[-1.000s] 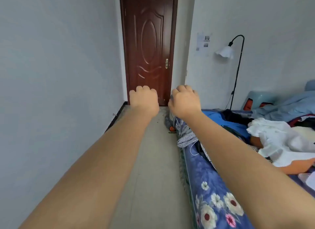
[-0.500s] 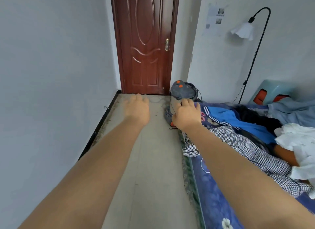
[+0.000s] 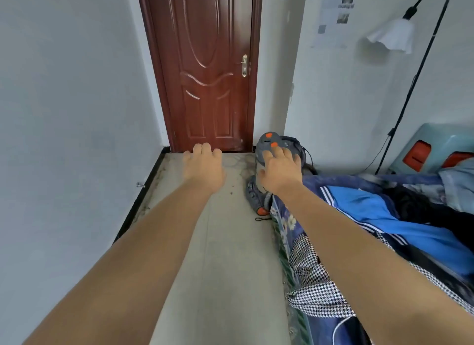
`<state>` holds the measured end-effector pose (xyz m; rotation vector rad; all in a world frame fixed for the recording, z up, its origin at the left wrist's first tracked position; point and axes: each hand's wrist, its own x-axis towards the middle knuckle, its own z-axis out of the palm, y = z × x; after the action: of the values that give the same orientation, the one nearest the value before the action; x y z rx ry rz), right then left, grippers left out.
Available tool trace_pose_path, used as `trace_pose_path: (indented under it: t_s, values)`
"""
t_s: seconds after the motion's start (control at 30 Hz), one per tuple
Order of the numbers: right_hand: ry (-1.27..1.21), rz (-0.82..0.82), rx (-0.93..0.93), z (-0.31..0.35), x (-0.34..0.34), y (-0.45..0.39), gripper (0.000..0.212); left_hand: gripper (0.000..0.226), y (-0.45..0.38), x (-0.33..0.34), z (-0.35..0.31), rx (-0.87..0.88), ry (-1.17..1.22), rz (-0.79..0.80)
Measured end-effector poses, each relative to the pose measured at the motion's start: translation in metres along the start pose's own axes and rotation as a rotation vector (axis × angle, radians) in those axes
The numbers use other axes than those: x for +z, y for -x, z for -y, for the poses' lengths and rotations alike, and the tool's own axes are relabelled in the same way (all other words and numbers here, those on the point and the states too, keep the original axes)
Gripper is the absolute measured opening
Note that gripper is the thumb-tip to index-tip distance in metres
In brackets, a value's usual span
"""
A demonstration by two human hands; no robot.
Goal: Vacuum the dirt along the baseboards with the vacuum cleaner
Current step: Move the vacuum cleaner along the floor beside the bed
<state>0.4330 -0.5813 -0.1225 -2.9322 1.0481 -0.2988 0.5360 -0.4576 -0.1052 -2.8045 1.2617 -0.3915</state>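
Grey vacuum cleaner (image 3: 272,149) with orange buttons stands at one o'clock beside the door (image 3: 205,67); right hand (image 3: 279,170) reaches over it, fingers loose, contact unclear. Left hand (image 3: 204,167) hovers empty, fingers relaxed, above the dusty floor (image 3: 230,242) near the black baseboard (image 3: 138,203).

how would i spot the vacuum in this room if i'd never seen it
Find the dark red door at the far end of the floor. Just to its right, in the corner where the wall meets the end of the bed, stands the vacuum, partly hidden by the right hand. It is the only grey, rounded machine there, with orange buttons on top.
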Motion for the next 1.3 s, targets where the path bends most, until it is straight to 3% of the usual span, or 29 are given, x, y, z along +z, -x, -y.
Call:
trace_pose_path:
  t_s: [0.37,0.93,1.3]
  values:
    - [0.012,0.031,-0.082,0.001,0.077,-0.292,0.046,0.039,-0.276,0.09,0.041,-0.004,-0.019,0.07]
    - [0.077,0.062,0.169,-0.092,0.158,-0.749,0.048,0.041,-0.756,0.218,0.041,0.204,0.001,0.037]
    - [0.091,0.061,0.171,-0.11,0.205,-1.038,0.049,0.042,-1.029,0.285,0.063,0.199,0.025,0.031]
